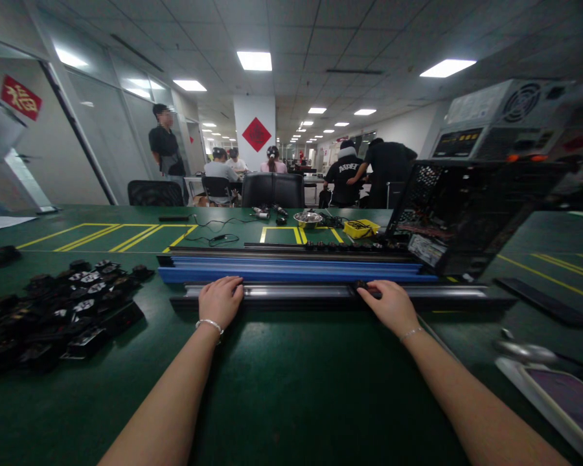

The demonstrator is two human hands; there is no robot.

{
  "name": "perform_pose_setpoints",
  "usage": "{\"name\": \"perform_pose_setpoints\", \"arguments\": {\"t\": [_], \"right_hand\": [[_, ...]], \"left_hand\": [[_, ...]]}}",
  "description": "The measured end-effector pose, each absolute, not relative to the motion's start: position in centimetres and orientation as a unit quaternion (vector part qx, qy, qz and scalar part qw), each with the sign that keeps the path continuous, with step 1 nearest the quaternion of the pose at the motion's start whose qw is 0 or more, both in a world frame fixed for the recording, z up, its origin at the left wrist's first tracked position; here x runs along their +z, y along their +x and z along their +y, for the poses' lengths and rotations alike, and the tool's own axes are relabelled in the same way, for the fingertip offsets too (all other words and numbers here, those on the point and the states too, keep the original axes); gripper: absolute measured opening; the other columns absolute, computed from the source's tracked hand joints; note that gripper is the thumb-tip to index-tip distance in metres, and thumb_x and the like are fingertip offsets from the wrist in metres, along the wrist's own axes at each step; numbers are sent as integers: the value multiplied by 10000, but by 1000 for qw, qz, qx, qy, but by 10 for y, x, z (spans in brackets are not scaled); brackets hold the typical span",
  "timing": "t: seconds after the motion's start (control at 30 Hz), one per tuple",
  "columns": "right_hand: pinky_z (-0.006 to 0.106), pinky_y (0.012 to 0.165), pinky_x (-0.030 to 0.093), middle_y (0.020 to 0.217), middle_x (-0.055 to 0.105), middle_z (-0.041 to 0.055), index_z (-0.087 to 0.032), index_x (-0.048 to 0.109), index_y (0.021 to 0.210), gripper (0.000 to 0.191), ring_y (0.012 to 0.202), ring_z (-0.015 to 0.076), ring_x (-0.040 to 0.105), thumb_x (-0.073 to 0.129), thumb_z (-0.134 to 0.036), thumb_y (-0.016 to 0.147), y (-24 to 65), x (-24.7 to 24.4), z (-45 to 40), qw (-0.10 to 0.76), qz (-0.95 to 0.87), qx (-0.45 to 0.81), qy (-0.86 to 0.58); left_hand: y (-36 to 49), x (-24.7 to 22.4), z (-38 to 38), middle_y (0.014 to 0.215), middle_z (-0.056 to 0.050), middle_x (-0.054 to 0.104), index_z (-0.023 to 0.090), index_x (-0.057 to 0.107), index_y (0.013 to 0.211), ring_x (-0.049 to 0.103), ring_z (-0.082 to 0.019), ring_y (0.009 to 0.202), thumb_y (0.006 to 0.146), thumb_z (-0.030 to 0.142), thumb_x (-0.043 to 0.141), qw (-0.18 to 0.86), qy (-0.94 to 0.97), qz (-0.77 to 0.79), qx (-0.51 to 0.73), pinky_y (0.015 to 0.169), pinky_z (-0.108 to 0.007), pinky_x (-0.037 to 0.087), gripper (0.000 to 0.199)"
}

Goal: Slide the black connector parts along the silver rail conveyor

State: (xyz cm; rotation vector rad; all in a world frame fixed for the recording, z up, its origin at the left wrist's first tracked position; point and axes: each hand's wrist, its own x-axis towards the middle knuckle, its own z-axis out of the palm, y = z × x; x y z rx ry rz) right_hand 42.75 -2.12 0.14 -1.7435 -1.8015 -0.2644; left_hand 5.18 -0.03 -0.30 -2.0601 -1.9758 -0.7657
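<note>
A long black and silver rail (296,292) lies crosswise on the green table in front of me. Near its left end, my left hand (221,301) grips it, fingers curled over the far side. Toward the right part of the rail, my right hand (392,305) is closed on a small black block (362,286) that sits on the rail; its details are too dark to make out. Just behind lies a blue rail (291,270), with darker rails (291,251) beyond it.
Many black parts (85,298) are heaped at the left. An open computer case (466,207) stands at the right behind a black bar (544,301). A metal bowl (308,219) and a yellow tray (361,228) sit at the back. Several people are across the room.
</note>
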Motion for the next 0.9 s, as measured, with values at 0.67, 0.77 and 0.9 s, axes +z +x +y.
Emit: {"name": "perform_pose_setpoints", "arguments": {"t": [0.67,0.77,0.9], "right_hand": [[376,830,425,910,655,70,-191,645,847,334,908,224,567,468,-464,769,428,-1,-20,310,-704,-72,-635],[384,836,424,939,649,74,-191,644,868,348,937,229,558,457,-469,774,429,-3,-19,305,-710,-68,-631],[385,857,418,953,647,75,-187,644,875,321,948,225,555,453,-428,781,428,-4,-19,302,-721,-66,-620]], "left_hand": [[51,-5,1,1113,30,635,304,632,1004,531,-162,1073,816,371,362,97,-687,-672,-258,920,-328,352,336],[51,-5,1,1112,32,635,305,632,1004,530,-161,1076,817,373,360,97,-689,-671,-257,922,-324,352,337],[51,-5,1,1114,24,634,290,629,1013,534,-166,1068,818,372,359,97,-691,-667,-261,918,-340,356,343]]}}
